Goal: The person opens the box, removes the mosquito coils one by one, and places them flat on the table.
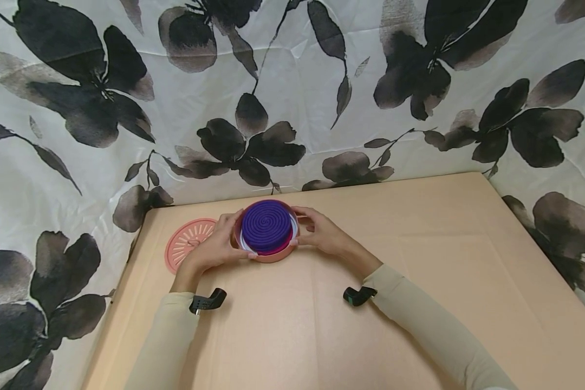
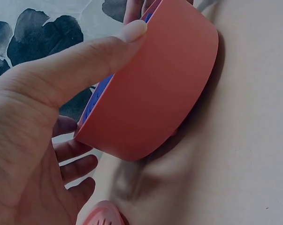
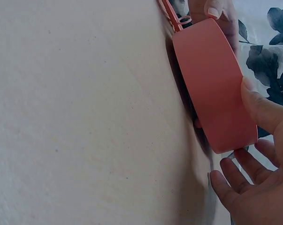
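A round coral-pink holder (image 1: pixel 274 258) stands near the back edge of the table, between both hands. On top in it lies a purple spiral-coiled coaster (image 1: pixel 267 225); white and magenta edges show beneath. My left hand (image 1: pixel 216 242) grips the holder's left side, its thumb at the rim and its fingers round the side. From the right, my right hand (image 1: pixel 325 233) holds the opposite side with thumb and fingers. Both wrist views show the holder's smooth outer wall (image 2: pixel 164 84). A coral slotted lid (image 1: pixel 177 244) lies to the left, partly behind my left hand.
The light wooden table (image 1: pixel 395 325) extends in front of the holder and to its right. Behind it hangs a white cloth (image 1: pixel 322 146) with dark flowers. Black straps with camera mounts (image 1: pixel 208 301) sit at both wrists.
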{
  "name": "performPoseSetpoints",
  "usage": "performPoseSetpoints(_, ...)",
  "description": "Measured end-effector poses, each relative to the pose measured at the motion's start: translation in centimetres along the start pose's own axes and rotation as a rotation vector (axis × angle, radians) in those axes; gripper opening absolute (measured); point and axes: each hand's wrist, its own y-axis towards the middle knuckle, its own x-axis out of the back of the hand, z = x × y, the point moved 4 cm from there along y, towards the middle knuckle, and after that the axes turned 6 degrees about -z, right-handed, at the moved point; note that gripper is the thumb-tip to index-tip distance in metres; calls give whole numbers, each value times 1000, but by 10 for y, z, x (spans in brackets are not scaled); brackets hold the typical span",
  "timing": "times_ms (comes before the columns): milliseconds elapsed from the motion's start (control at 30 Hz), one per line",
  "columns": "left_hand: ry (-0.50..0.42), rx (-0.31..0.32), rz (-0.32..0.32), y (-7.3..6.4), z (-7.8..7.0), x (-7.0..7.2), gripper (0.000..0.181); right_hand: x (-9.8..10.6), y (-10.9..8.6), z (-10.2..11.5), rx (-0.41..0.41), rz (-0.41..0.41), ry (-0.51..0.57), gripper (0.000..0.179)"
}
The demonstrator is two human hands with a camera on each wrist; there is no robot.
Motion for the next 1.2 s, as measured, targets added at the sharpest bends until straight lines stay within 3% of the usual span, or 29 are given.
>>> performPoseSetpoints(433, 12, 17, -4, 1, -5, 2, 129, 1, 1, 1, 4, 7, 15, 85)
performPoseSetpoints(633, 60, 17, -2, -1, -3, 1, 128, 0, 1, 0, 27, 16, 14, 83)
performPoseSetpoints(1000, 45, 23, -5, -1, -1, -2, 125, 2, 1, -1, 24, 4, -49, 84)
performPoseSetpoints(1200, 40, 26, -4, 0, 0, -3, 124, 7, 3, 9, 33, 14, -57, 81)
